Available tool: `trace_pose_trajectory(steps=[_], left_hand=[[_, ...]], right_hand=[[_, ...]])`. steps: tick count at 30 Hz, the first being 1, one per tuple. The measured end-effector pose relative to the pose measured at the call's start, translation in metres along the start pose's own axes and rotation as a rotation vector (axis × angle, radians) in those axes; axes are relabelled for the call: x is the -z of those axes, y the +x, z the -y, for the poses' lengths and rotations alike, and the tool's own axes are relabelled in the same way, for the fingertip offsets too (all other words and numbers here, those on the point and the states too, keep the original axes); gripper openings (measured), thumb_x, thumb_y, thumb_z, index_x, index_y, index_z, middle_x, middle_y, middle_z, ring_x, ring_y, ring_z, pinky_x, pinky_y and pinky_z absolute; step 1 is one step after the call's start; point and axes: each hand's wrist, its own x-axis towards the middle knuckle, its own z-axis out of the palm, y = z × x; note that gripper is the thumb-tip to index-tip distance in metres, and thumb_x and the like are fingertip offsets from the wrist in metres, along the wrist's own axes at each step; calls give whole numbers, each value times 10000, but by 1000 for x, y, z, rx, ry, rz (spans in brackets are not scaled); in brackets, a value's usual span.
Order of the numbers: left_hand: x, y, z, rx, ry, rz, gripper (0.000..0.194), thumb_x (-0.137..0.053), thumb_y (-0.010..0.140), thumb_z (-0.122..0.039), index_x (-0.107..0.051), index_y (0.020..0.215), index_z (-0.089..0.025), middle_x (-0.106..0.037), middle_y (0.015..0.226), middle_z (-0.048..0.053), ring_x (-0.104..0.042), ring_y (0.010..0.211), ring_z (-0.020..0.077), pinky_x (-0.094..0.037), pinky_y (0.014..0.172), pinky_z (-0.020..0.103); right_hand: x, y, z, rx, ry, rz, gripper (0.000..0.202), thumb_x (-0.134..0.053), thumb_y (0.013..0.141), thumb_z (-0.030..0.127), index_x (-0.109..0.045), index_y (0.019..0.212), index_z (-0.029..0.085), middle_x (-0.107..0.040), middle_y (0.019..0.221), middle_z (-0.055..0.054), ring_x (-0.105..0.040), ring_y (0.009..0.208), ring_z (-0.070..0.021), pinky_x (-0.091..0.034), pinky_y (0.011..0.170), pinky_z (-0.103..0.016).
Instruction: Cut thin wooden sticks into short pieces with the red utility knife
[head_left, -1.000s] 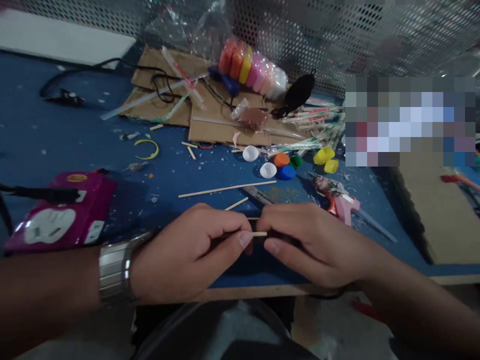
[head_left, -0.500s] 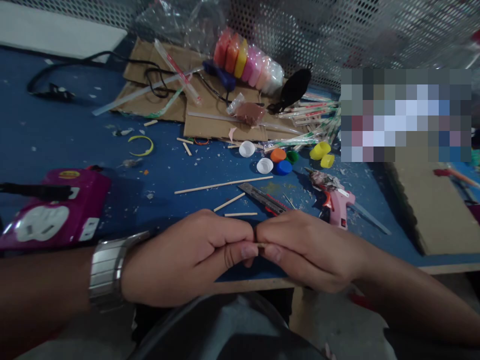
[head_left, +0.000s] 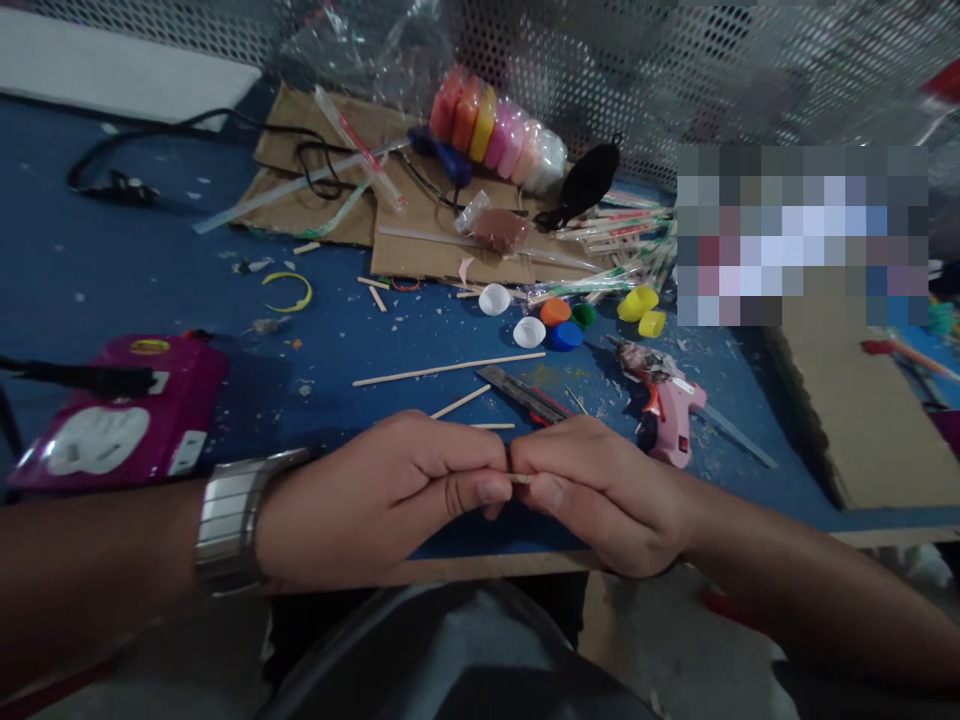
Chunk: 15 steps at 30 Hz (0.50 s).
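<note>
My left hand [head_left: 397,500], with a silver watch at the wrist, is closed with thumb and finger pinching a thin wooden stick [head_left: 519,479]. Against it, my right hand [head_left: 600,495] pinches the other end of the same stick; only a short bit shows between the thumbs. Both hands are just above the table's front edge. Beyond them lie a long wooden stick [head_left: 450,369], shorter cut pieces [head_left: 461,401] and a box cutter [head_left: 517,394]. A pink glue gun [head_left: 673,415] rests past my right hand, a glue stick in its back.
A purple power box [head_left: 124,410] stands at left. Several bottle caps [head_left: 556,312] sit mid-table. Behind are cardboard sheets [head_left: 420,255], packed clay [head_left: 487,125] and wrapped sticks [head_left: 622,235]. A thick cardboard piece [head_left: 885,440] lies at right, near a blurred-out patch.
Both hands, still pinching the stick, have come up slightly, and a little more of it shows between the thumbs. The view has shifted slightly; the table things lie as before.
</note>
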Motion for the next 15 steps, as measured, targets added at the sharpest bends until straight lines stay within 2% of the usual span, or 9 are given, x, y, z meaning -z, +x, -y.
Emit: trace_pose_trajectory(steps=[3,8,11,15], left_hand=[[0,1,0,-8,59,-18,456,-504,1233,-397,-690,867,-200,-652,735,-74,-558,653,84,-424,646,203],[0,0,1,8,239,-41,429,-493,1234,-389,-708,908,-209,-620,689,-79,-526,585,92,-337,590,281],[1,-1,0,-21,301,-25,406,-506,1226,-366,-651,876,-220,-585,673,-85,-500,570,100,-303,573,301],[1,0,0,-32,270,-11,429,-541,1219,-363,-575,815,-221,-545,650,-86,-477,560,101,-294,565,295]], right_hand=[[2,2,2,-2,-31,-6,241,-479,1168,210,-649,997,216,-585,793,31,-499,668,-137,-412,651,-280],[10,4,8,-47,-213,45,241,-475,1158,217,-553,931,231,-505,799,38,-449,688,-147,-361,657,-309],[12,4,9,-68,-269,85,258,-475,1159,217,-504,904,245,-474,809,37,-425,698,-156,-343,660,-324],[10,2,8,-82,-238,131,249,-479,1137,168,-468,906,261,-457,802,45,-407,690,-159,-317,641,-329]])
